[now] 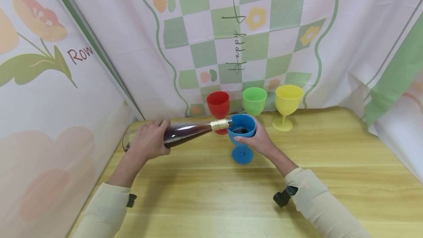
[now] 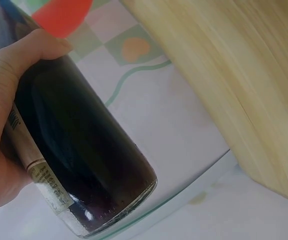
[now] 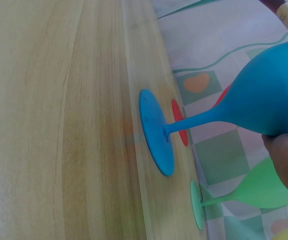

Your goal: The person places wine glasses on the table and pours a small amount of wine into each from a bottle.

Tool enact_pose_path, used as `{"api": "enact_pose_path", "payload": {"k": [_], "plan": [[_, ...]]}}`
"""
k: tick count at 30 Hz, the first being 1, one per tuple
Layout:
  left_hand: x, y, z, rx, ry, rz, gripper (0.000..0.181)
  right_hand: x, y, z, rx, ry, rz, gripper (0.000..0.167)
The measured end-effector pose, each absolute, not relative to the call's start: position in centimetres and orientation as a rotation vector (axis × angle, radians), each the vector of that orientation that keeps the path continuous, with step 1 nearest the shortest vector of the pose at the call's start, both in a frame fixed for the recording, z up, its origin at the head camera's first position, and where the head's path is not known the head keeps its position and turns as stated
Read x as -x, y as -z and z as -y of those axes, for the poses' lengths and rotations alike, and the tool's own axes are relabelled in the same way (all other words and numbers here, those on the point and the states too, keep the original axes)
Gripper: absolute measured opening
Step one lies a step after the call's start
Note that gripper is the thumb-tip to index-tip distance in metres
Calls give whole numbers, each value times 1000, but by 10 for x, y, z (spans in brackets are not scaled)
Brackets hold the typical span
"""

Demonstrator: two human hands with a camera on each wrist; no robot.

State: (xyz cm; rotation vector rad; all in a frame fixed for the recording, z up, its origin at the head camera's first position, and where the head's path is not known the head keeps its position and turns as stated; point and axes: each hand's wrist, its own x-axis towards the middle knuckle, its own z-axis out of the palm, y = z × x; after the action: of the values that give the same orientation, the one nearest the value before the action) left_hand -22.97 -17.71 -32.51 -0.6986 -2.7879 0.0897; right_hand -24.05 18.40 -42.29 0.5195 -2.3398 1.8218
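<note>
Left hand has its fingers wrapped round the bottle, bottle tipped over near level. Right hand holds the blue cup by the bowl, thumb in front; far fingers hidden. Bottle mouth is at the blue cup's left rim; can't tell if touching. Can't tell either if the cup's foot is on the table.

Progress: dark liquid is in the blue cup, plenty left in the bottle. My read: pour underway, not finished. Behind: red cup, green cup, yellow cup, all upright. No dark liquid shows in them, but their bottoms are hidden.

Room: best on the near side of the table. Bottle base is out by the left table edge, near the side curtain. Tight at back: red and green cups just behind the blue one, back curtain right past them.
</note>
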Motion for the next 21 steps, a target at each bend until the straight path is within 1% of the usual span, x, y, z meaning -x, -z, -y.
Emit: {"api": "enact_pose_path", "payload": {"k": [21], "plan": [[228, 324, 177, 697, -91, 2786, 79, 240, 423, -184, -510, -1821, 2347, 76]]}}
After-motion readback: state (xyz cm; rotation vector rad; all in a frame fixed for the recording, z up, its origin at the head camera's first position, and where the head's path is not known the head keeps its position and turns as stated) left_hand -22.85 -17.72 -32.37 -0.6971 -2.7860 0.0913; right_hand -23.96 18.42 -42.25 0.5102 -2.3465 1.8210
